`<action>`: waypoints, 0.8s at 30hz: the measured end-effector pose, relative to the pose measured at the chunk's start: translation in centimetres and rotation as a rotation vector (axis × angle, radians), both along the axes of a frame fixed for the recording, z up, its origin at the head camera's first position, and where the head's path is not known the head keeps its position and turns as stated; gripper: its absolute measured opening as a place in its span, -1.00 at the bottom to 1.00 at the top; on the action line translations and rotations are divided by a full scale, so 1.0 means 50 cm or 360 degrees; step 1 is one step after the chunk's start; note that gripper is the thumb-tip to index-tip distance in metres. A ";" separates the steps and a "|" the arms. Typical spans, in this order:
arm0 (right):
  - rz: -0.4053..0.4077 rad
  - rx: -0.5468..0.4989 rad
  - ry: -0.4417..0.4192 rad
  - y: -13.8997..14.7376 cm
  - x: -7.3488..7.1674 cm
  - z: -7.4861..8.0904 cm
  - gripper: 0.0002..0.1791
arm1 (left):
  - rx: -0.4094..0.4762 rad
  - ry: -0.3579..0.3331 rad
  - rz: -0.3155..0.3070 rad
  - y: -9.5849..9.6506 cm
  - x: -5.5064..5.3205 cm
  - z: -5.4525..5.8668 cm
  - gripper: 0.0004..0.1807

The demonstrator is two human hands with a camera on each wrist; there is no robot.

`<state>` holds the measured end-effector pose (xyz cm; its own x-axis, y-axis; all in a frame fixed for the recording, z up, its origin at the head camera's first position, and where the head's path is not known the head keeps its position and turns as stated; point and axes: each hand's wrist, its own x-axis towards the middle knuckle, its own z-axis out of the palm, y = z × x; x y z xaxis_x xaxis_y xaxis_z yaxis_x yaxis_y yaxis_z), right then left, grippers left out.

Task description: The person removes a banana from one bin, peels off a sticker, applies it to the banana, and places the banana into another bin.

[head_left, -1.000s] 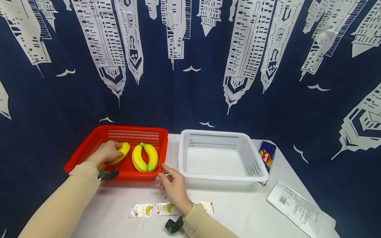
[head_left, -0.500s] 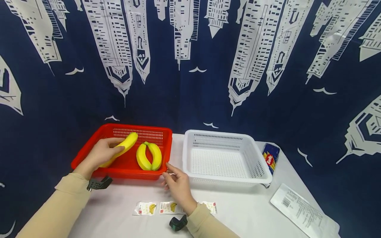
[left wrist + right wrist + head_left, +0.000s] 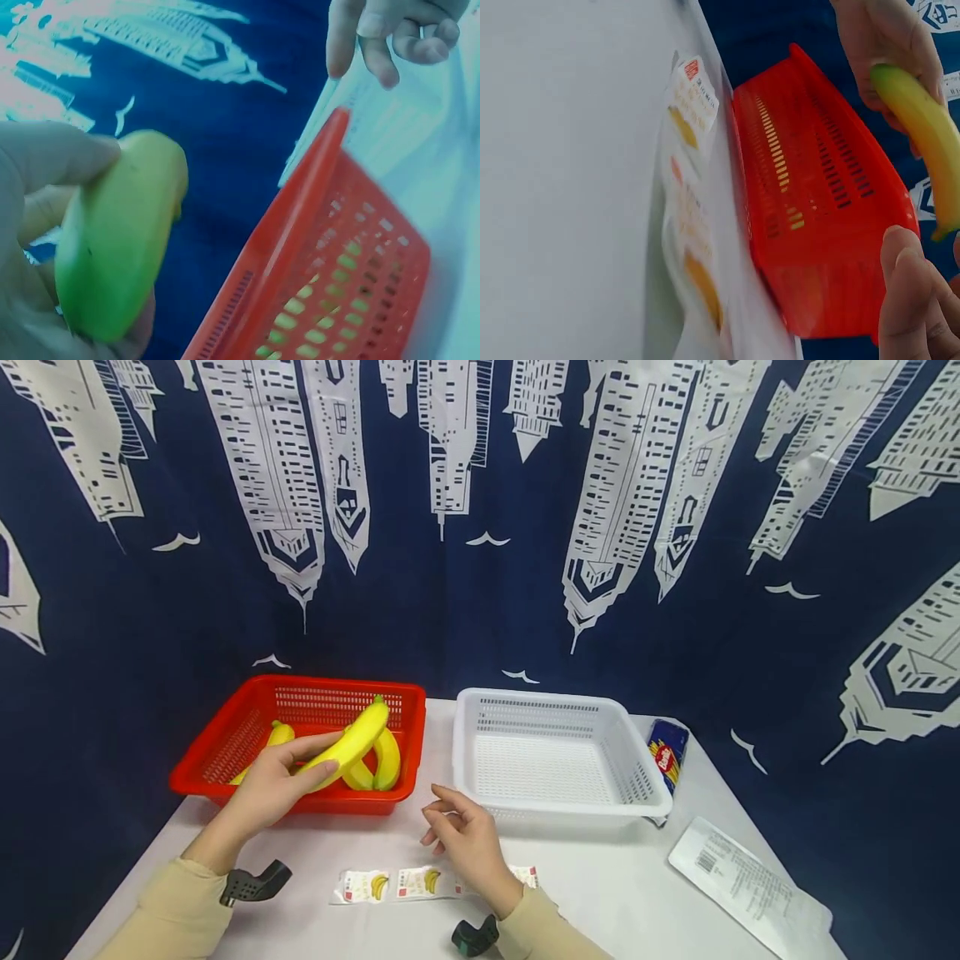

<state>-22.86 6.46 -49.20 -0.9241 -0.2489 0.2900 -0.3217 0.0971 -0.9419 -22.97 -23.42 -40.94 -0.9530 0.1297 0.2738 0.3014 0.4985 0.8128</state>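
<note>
My left hand [image 3: 272, 785] grips a yellow banana [image 3: 351, 748] between thumb and fingers, raised over the front of the red basket [image 3: 345, 806]. In the left wrist view the held banana [image 3: 124, 232] has a greenish lower end. Behind it in the basket, two more bananas [image 3: 387, 762] lie side by side, partly hidden by the held one. Another banana [image 3: 281, 734] rests at the basket's left, partly covered by my hand. My right hand [image 3: 472, 845] hovers near the basket's front right corner with loosely bent fingers, holding nothing.
A white basket [image 3: 555, 807] stands right of the red one. Below my right hand lies a strip of small packets [image 3: 420, 882] with banana pictures. A blue pasta pack [image 3: 666, 750] and a white printed pouch [image 3: 750, 885] lie at the right. Dark patterned cloth hangs behind.
My left hand has lifted the banana out of the red basket's left side and moved it right, toward the front. My right hand has left the basket's corner, moving slightly right and down.
</note>
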 end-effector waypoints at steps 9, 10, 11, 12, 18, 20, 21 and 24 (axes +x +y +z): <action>-0.0027 -0.0063 -0.0118 0.110 0.031 -0.006 -0.67 | 0.0065 0.0172 -0.0357 0.060 0.049 -0.053 -0.52; -0.0036 -0.0082 -0.0122 0.121 0.031 -0.007 -0.68 | 0.0079 0.0177 -0.0416 0.069 0.053 -0.063 -0.53; -0.0047 -0.0101 -0.0129 0.130 0.031 -0.008 -0.68 | 0.0086 0.0189 -0.0473 0.078 0.055 -0.074 -0.54; -0.0055 -0.0127 -0.0133 0.139 0.030 -0.010 -0.66 | 0.0097 0.0186 -0.0531 0.087 0.057 -0.086 -0.54; 0.0061 -0.0327 -0.0228 0.177 0.027 -0.031 -0.46 | 0.0072 0.0217 -0.0781 0.135 0.060 -0.165 -0.57; 0.0116 -0.0363 -0.0293 0.182 0.028 -0.036 -0.40 | 0.0067 0.0178 -0.0865 0.146 0.060 -0.182 -0.57; 0.0131 -0.0375 -0.0330 0.184 0.028 -0.038 -0.38 | 0.0071 0.0144 -0.0896 0.152 0.061 -0.187 -0.57; 0.0120 -0.0338 -0.0416 0.187 0.028 -0.041 -0.36 | 0.0096 0.0031 -0.0995 0.165 0.068 -0.193 -0.58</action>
